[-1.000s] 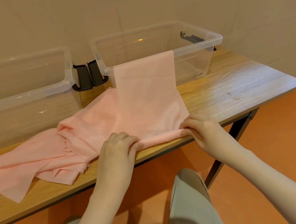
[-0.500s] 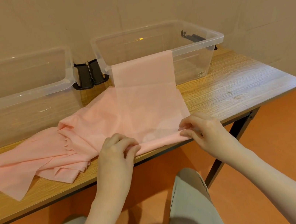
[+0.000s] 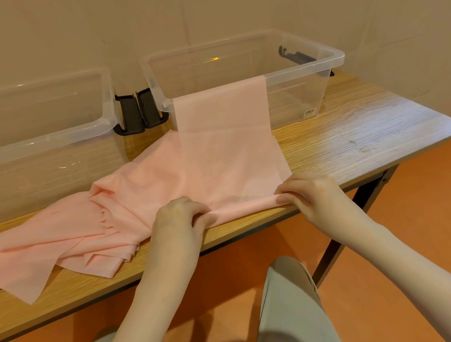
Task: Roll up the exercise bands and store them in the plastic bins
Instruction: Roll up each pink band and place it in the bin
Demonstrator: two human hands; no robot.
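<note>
Grey-trousered knees (image 3: 290, 308) lowest in view. At the wooden table's (image 3: 360, 134) near edge, left hand (image 3: 180, 218) and right hand (image 3: 309, 193) apart, each pinching one end of the pink exercise band's (image 3: 230, 152) rolled near hem. Beyond, flat across the tabletop, then draped up over the right clear plastic bin's (image 3: 328, 61) front rim. More pink bands (image 3: 60, 235) heaped leftward, before the left clear bin (image 3: 36, 141).
</note>
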